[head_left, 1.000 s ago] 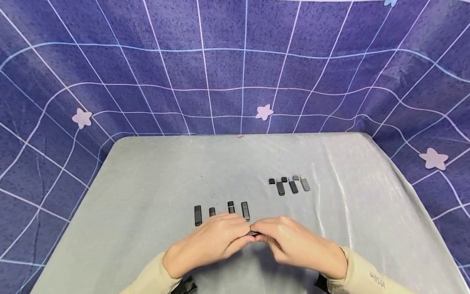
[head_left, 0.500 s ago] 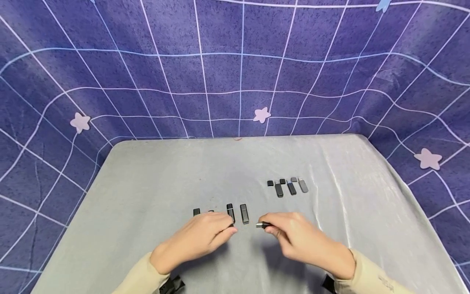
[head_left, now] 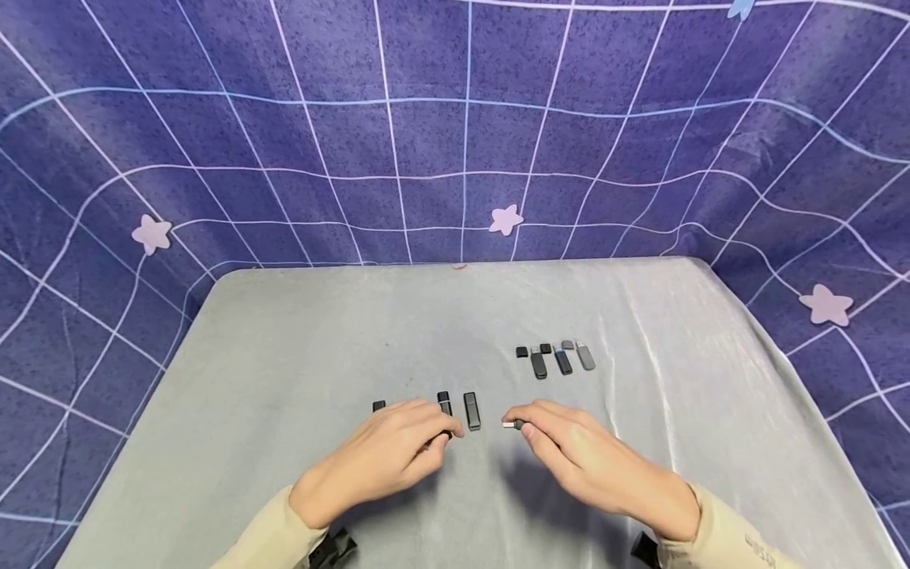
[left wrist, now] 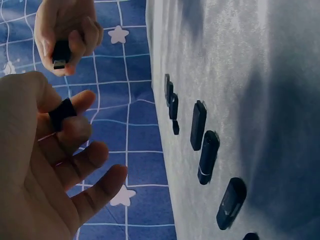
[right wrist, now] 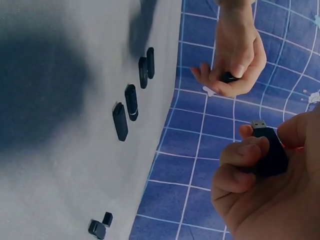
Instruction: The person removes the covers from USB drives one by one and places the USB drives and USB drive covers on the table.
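My right hand grips a black USB stick between thumb and fingers. Its bare metal plug points toward the left hand. The left hand pinches a small black cap between thumb and fingertips, its other fingers spread loosely. A gap separates the two hands, both raised over the table. Beyond the left hand lies a row of dark capped USB sticks, among them a plain one and one with a pale ring. In the head view the left hand partly hides this row.
Farther right on the grey cloth lie three uncapped sticks: a black one, a dark one with a blue plug and a grey one. Their small caps sit beside them. A blue gridded curtain surrounds the table.
The hands were together on the stick a second ago. They have moved apart, the cap now in the left hand and the plug exposed in the right.
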A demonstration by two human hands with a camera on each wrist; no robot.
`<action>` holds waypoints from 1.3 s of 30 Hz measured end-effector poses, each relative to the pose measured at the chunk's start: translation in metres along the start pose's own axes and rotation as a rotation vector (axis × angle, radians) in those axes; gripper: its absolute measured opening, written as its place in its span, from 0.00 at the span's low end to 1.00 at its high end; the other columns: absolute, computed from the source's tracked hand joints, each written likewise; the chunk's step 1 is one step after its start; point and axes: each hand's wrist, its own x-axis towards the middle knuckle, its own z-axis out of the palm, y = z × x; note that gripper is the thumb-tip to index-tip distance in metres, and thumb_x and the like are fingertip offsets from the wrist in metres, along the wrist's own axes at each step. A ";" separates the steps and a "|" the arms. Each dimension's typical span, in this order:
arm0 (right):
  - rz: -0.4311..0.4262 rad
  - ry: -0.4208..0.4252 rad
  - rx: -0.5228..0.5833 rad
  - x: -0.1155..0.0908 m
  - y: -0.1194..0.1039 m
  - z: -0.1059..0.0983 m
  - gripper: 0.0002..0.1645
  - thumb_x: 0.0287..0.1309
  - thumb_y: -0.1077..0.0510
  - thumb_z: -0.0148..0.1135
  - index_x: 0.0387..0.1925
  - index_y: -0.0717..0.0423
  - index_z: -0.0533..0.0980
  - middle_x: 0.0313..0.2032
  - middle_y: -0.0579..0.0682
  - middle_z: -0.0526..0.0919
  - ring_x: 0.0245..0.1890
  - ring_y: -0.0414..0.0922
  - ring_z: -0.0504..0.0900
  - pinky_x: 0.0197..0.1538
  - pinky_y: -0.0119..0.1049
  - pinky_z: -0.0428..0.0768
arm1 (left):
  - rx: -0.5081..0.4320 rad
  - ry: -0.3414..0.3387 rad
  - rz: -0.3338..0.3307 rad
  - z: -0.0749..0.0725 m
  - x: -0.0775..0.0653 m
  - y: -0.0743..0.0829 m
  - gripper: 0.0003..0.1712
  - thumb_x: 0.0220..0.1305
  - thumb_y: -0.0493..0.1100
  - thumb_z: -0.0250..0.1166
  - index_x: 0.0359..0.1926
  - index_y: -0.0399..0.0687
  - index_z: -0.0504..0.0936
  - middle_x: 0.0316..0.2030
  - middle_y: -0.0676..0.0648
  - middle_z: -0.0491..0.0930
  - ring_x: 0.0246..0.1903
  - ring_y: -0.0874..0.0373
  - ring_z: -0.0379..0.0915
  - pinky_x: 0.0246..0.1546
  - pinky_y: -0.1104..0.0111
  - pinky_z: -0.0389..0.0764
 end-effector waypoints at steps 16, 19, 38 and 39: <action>-0.073 0.012 0.011 0.001 0.003 -0.001 0.16 0.61 0.64 0.57 0.50 0.49 0.74 0.46 0.39 0.80 0.48 0.36 0.78 0.51 0.38 0.81 | 0.043 -0.067 -0.039 -0.004 0.015 -0.003 0.13 0.66 0.47 0.60 0.51 0.55 0.78 0.46 0.60 0.80 0.46 0.66 0.73 0.49 0.64 0.79; -0.057 0.004 0.018 0.002 0.003 -0.001 0.15 0.60 0.63 0.59 0.48 0.49 0.75 0.45 0.38 0.81 0.45 0.35 0.79 0.49 0.37 0.81 | 0.036 -0.046 0.005 -0.005 0.019 -0.004 0.12 0.67 0.46 0.60 0.50 0.56 0.80 0.47 0.60 0.79 0.50 0.65 0.72 0.50 0.64 0.78; 0.031 0.140 -0.041 0.012 0.016 0.008 0.13 0.51 0.60 0.67 0.41 0.50 0.79 0.32 0.39 0.76 0.30 0.36 0.74 0.29 0.27 0.77 | 0.064 0.078 -0.031 -0.001 0.047 -0.012 0.12 0.63 0.45 0.67 0.47 0.52 0.82 0.46 0.54 0.79 0.48 0.60 0.72 0.49 0.64 0.78; 0.036 0.149 -0.045 0.012 0.017 0.009 0.13 0.51 0.61 0.67 0.40 0.50 0.79 0.31 0.40 0.76 0.29 0.36 0.74 0.29 0.27 0.77 | 0.069 0.078 -0.040 0.000 0.049 -0.013 0.12 0.62 0.45 0.67 0.47 0.51 0.82 0.45 0.54 0.80 0.47 0.61 0.72 0.49 0.64 0.78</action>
